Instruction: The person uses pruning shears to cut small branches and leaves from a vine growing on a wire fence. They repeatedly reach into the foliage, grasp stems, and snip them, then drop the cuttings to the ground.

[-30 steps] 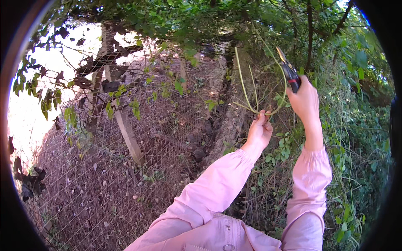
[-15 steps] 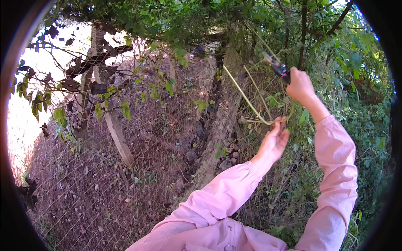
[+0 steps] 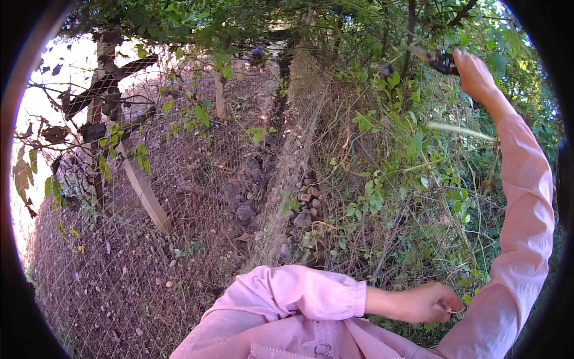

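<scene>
Up at the right, my right hand point(image 3: 476, 76) is wrapped round the dark handles of a pair of pruning shears point(image 3: 442, 61). Their blades point up and left among the leaves and are blurred. A pale green cut stem point(image 3: 460, 130) lies across the greenery below that hand, smeared by motion and apart from the shears. Low down, my left hand point(image 3: 431, 302) is closed beside my right sleeve, fingers curled together. A thin pale bit shows at its fingertips, too small to name.
Wire mesh fencing point(image 3: 119, 251) spans the left side, with a leaning wooden post point(image 3: 143, 191) behind it. Stones point(image 3: 308, 206) are piled near the middle. Tangled vines and leafy shrubs point(image 3: 382, 197) fill the right; branches point(image 3: 412, 36) hang overhead.
My left hand has dropped from the looped vine stems to low by my right sleeve. My right hand with the shears has moved up and right. The view has shifted right.
</scene>
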The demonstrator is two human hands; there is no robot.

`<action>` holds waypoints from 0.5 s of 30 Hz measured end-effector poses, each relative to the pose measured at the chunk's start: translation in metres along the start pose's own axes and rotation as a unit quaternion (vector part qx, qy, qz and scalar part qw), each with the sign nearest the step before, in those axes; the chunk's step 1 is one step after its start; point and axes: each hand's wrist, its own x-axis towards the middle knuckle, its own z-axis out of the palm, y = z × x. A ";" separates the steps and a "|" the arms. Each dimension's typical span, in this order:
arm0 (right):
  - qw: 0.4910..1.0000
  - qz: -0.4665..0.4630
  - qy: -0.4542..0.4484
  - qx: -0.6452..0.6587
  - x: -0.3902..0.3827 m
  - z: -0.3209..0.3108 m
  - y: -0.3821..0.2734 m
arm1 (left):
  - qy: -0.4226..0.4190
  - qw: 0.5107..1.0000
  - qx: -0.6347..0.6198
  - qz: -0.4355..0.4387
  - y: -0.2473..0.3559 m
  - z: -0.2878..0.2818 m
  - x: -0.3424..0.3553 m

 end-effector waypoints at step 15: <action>0.991 0.050 -0.078 -0.102 -0.086 0.137 0.069 | 0.389 0.866 0.286 0.128 0.034 -0.116 -0.049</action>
